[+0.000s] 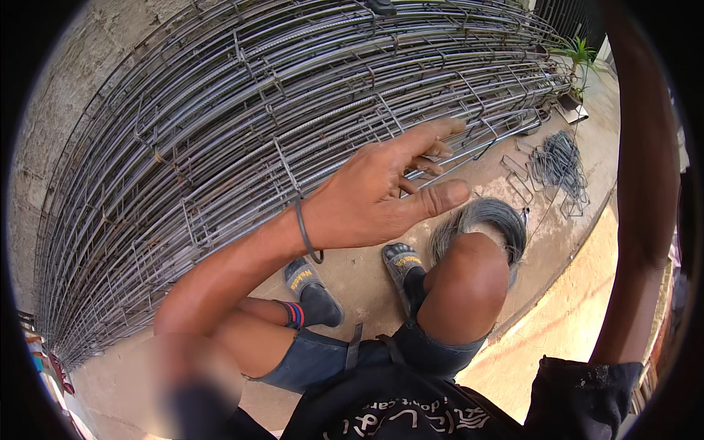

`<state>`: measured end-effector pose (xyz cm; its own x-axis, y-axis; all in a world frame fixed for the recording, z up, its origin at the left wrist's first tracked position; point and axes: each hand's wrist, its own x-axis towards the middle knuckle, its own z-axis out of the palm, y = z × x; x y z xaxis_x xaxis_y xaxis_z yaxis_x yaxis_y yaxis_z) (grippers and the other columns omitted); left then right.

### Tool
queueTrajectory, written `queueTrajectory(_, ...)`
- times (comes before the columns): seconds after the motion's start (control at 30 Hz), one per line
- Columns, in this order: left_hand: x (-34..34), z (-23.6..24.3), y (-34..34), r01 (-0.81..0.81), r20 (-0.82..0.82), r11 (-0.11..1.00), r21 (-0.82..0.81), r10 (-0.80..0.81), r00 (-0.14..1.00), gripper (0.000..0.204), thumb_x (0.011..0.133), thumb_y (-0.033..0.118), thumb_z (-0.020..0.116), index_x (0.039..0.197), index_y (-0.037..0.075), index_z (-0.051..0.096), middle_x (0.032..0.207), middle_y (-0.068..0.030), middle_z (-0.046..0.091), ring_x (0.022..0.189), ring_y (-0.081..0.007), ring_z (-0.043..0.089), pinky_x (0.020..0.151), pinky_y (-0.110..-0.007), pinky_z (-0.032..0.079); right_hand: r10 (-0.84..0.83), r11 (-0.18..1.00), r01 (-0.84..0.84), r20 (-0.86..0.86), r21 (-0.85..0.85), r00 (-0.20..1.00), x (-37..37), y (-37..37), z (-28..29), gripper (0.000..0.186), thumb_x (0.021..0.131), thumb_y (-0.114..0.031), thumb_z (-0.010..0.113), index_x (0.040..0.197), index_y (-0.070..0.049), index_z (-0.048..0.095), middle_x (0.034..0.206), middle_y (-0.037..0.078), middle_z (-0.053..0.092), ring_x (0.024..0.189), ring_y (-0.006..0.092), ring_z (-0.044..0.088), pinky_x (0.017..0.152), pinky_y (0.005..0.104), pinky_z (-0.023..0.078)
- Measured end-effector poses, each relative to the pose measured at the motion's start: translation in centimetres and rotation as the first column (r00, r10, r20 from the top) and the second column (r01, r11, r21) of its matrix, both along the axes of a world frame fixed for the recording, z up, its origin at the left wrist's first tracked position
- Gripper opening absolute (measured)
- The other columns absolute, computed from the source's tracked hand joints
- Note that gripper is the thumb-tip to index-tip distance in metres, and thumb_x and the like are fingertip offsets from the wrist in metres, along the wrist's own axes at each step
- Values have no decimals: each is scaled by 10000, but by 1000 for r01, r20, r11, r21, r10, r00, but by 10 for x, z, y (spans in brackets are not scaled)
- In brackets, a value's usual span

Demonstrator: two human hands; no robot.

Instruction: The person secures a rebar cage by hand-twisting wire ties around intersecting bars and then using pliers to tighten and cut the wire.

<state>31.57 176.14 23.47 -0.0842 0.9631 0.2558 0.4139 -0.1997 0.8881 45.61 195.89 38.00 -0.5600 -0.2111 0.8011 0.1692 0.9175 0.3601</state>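
My left hand hangs in mid-air in front of my body, its thumb and forefinger apart and the other fingers loosely bent. Nothing shows between them. A dark band circles that wrist. Behind the hand lies a long stack of steel rebar cages, made of ribbed bars tied with square stirrups. Beside my bent knee rests a coil of thin grey wire, partly covered by the knee. My right arm reaches up along the right edge, and its hand is outside the picture.
Loose bent stirrups lie in a heap on the concrete floor at the right. A potted plant stands at the far right end of the cages. A rough wall rises behind the stack. My feet in grey shoes are close to it.
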Motion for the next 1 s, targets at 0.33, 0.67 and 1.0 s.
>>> queueTrajectory(0.33,-52,-29,17,-127,-228,987,103,147,962,637,900,449,629,1339,10,486,1165,-220,613,1055,-291,635,826,-360,542,-4,920,17,35,-391,999,-20,30,-28,279,937,-253,588,1042,-10,677,830,41,671,698,115,596,625,239,464)
queueTrajectory(0.67,-81,-30,-73,-545,-71,751,372,609,790,314,861,227,721,1059,-7,649,860,-102,671,734,-164,626,669,-269,514,212,748,-166,-7,-642,977,-99,51,-80,278,940,-244,586,1069,-9,660,810,28,649,673,100,575,593,226,448)
queueTrajectory(1.0,-98,26,-146,-518,-400,571,637,819,411,290,912,223,670,1077,-7,605,858,-57,627,643,-55,519,536,-187,391,447,521,-303,-48,-798,893,-186,43,-126,281,942,-235,584,1097,-9,644,790,16,628,647,86,554,562,214,432)
